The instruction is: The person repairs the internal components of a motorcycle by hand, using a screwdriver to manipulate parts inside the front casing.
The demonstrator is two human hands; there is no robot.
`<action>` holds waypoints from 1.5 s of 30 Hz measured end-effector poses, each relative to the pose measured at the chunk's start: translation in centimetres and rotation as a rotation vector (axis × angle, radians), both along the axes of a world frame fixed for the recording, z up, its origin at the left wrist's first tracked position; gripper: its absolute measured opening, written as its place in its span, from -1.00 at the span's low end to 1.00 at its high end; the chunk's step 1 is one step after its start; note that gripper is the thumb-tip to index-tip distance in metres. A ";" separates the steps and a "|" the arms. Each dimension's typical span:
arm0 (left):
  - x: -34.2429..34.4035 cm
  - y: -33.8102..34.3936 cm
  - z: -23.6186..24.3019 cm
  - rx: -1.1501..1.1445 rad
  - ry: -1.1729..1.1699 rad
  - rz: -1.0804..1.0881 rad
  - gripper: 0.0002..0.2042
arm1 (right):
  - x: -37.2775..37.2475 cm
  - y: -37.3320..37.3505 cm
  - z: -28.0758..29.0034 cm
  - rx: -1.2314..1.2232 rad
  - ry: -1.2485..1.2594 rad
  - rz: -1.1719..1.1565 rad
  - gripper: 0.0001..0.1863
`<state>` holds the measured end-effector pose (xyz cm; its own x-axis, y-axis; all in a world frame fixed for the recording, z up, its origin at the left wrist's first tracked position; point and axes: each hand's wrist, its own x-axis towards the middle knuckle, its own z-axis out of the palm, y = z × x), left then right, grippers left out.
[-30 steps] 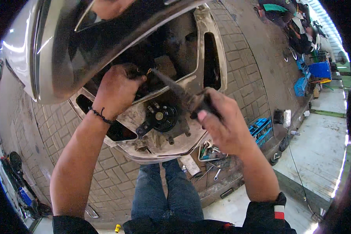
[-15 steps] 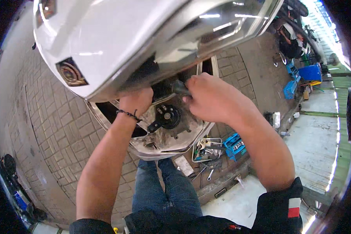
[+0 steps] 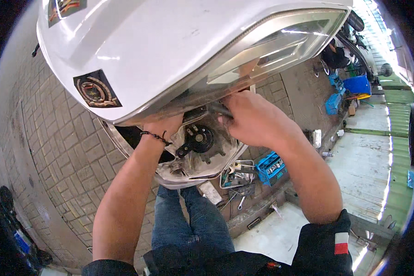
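A white scooter body panel [image 3: 165, 55] with a clear headlight lens [image 3: 280, 46] overhangs both hands. My left hand [image 3: 165, 124] reaches under the panel's lower edge, its fingers hidden. My right hand [image 3: 248, 117] is closed on a dark tool [image 3: 221, 109] just below the lens, the tool's tip out of sight. Between and below my hands, a round black horn [image 3: 202, 139] sits on a bracket in the dirty pale front housing [image 3: 200, 170] of the scooter.
Tools in a tray [image 3: 237, 177] and a blue toolbox [image 3: 271, 168] lie on the paving [image 3: 78, 161] at right, near a wrench [image 3: 241, 202]. Blue crates [image 3: 356, 85] stand farther back, where a person [image 3: 336, 57] crouches by motorcycle parts. A pale ledge [image 3: 359, 156] runs along the right.
Both hands have gone further under the panel, my right hand with the tool. The white panel and lens now cover much more of the upper view.
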<state>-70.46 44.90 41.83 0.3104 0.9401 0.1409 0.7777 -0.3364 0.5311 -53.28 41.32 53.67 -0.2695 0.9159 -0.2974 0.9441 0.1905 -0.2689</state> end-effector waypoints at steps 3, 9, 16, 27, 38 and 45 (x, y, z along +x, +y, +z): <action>0.3 0.0 -0.7 0.072 -0.033 -0.014 -0.74 | -0.4 0.0 0.7 -0.134 -0.052 -0.040 -0.76; -0.2 0.0 -1.2 0.023 0.030 -0.024 -0.73 | -0.9 0.2 0.7 -0.014 -0.079 0.033 -0.82; 0.1 -0.3 -0.8 0.039 -0.016 -0.017 -0.72 | -1.3 0.9 0.8 0.004 -0.116 0.134 -0.86; -0.4 -0.2 -1.2 0.052 0.026 -0.028 -0.75 | -1.0 1.0 -0.1 0.056 -0.070 0.119 -0.86; -0.1 0.1 -1.4 -0.037 0.060 -0.064 -0.73 | -0.4 0.2 -0.9 0.112 -0.116 0.193 -0.88; -1.1 0.2 -2.8 0.359 0.383 -0.217 -0.70 | -0.6 0.3 -0.3 0.072 -0.236 0.189 -0.88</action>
